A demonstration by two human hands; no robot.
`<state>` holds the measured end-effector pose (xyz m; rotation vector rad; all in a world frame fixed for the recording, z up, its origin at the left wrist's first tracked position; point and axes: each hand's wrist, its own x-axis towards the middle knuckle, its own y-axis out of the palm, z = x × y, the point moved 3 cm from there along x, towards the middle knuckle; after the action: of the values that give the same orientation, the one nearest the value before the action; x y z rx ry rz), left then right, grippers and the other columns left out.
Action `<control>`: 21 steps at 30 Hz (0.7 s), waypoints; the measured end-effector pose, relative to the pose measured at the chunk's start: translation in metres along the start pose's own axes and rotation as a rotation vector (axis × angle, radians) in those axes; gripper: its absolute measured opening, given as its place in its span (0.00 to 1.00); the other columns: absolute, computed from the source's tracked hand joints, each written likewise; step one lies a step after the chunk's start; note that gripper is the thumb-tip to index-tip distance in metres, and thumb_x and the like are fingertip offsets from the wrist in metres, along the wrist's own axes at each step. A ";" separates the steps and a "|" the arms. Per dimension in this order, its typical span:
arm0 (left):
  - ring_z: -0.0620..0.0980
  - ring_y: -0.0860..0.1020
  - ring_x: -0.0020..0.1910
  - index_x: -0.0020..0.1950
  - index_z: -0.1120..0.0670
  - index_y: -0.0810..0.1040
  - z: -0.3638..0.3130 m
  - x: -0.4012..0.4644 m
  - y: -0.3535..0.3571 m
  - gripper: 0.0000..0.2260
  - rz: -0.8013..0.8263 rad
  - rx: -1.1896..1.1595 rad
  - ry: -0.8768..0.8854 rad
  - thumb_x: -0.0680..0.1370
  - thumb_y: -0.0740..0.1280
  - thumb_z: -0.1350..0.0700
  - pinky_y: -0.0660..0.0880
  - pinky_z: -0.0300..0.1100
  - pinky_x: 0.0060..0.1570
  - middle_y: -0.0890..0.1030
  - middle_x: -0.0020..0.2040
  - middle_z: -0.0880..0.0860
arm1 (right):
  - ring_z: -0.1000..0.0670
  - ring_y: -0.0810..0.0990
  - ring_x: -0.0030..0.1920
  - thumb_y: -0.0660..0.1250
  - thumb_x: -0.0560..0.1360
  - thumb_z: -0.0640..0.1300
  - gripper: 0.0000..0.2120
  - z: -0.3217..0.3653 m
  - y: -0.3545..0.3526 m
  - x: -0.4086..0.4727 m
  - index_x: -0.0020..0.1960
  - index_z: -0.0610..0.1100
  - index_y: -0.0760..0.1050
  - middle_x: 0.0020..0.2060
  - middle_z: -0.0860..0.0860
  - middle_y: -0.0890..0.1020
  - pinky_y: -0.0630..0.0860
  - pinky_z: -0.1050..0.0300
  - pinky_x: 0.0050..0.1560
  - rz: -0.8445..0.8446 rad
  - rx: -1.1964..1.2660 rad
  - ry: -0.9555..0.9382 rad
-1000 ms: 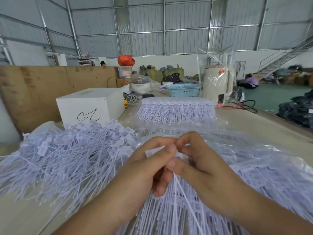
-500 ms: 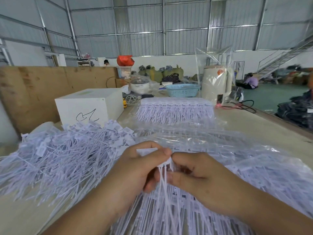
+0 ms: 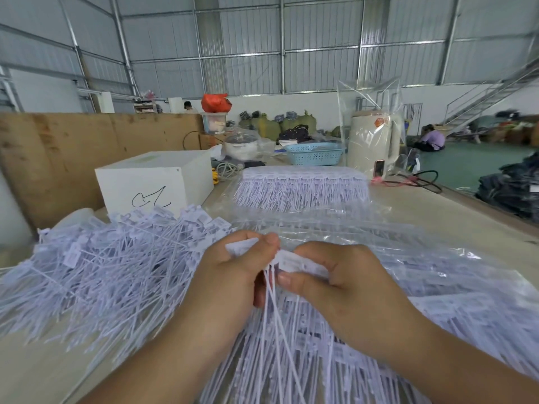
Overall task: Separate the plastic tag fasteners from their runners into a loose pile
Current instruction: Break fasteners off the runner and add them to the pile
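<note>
Nearest me, thin tails fan toward the camera. My left hand (image 3: 233, 266) pinches one tag fastener (image 3: 243, 246) by its flat head; my right hand (image 3: 335, 275) grasps the runner strip (image 3: 291, 261). Light, springy, slippery plastic: I judge a grip at the heads best. Left, the loose pile (image 3: 110, 258) covers the tabletop (image 3: 437, 217); farther, an uncut bundle (image 3: 302, 186).
</note>
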<state>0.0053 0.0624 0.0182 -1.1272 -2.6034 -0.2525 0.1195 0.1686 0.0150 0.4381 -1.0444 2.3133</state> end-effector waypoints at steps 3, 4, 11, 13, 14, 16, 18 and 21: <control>0.46 0.66 0.21 0.29 0.52 0.77 0.000 0.006 -0.008 0.13 -0.129 -0.187 -0.037 0.74 0.69 0.51 0.66 0.34 0.21 0.70 0.24 0.51 | 0.56 0.65 0.19 0.68 0.74 0.55 0.08 0.003 -0.010 0.002 0.41 0.52 0.74 0.22 0.54 0.71 0.62 0.62 0.22 -0.216 0.062 0.049; 0.46 0.66 0.21 0.28 0.53 0.76 -0.001 0.007 -0.013 0.15 -0.163 -0.217 -0.047 0.75 0.68 0.53 0.66 0.34 0.21 0.70 0.24 0.51 | 0.56 0.64 0.19 0.68 0.74 0.54 0.09 0.002 -0.015 0.002 0.39 0.52 0.73 0.21 0.55 0.70 0.60 0.63 0.21 -0.257 0.078 0.060; 0.51 0.75 0.25 0.36 0.52 0.81 0.001 -0.001 0.003 0.17 0.068 0.030 -0.040 0.65 0.72 0.38 0.72 0.38 0.24 0.79 0.30 0.57 | 0.61 0.76 0.33 0.68 0.71 0.62 0.28 0.006 0.002 -0.003 0.66 0.69 0.60 0.32 0.65 0.77 0.68 0.65 0.33 0.058 -0.073 -0.007; 0.52 0.74 0.25 0.38 0.52 0.81 0.001 -0.003 0.005 0.16 0.148 0.005 -0.048 0.68 0.75 0.40 0.72 0.40 0.25 0.77 0.30 0.59 | 0.66 0.73 0.36 0.69 0.71 0.63 0.32 0.000 0.000 -0.002 0.68 0.70 0.55 0.30 0.65 0.74 0.67 0.67 0.38 0.074 -0.020 0.037; 0.52 0.73 0.26 0.39 0.53 0.80 0.001 -0.004 0.005 0.16 0.189 0.010 -0.046 0.68 0.74 0.41 0.72 0.41 0.26 0.76 0.30 0.59 | 0.67 0.74 0.39 0.69 0.71 0.63 0.33 -0.002 -0.001 -0.002 0.68 0.71 0.54 0.33 0.65 0.75 0.69 0.67 0.41 0.085 -0.010 0.050; 0.50 0.73 0.27 0.38 0.53 0.79 0.001 -0.005 0.006 0.12 0.258 0.044 -0.055 0.66 0.75 0.45 0.72 0.39 0.26 0.76 0.31 0.58 | 0.65 0.79 0.48 0.68 0.70 0.64 0.33 -0.004 0.000 -0.002 0.68 0.71 0.54 0.44 0.62 0.81 0.75 0.60 0.52 0.113 0.000 0.049; 0.48 0.75 0.27 0.36 0.51 0.80 0.004 -0.004 0.007 0.06 0.264 0.016 -0.121 0.66 0.74 0.51 0.71 0.36 0.25 0.78 0.33 0.57 | 0.61 0.80 0.54 0.67 0.70 0.65 0.32 -0.002 0.003 -0.003 0.69 0.70 0.55 0.50 0.58 0.83 0.75 0.53 0.58 0.138 0.006 0.022; 0.50 0.76 0.29 0.35 0.50 0.80 0.006 0.000 0.004 0.03 0.204 -0.070 -0.176 0.66 0.73 0.53 0.71 0.38 0.25 0.79 0.33 0.55 | 0.61 0.81 0.45 0.68 0.71 0.62 0.25 -0.001 -0.002 -0.001 0.65 0.66 0.64 0.43 0.60 0.83 0.77 0.60 0.48 0.131 0.024 -0.016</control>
<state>0.0068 0.0665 0.0122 -1.4903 -2.6187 -0.2096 0.1212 0.1705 0.0148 0.4092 -1.0825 2.4435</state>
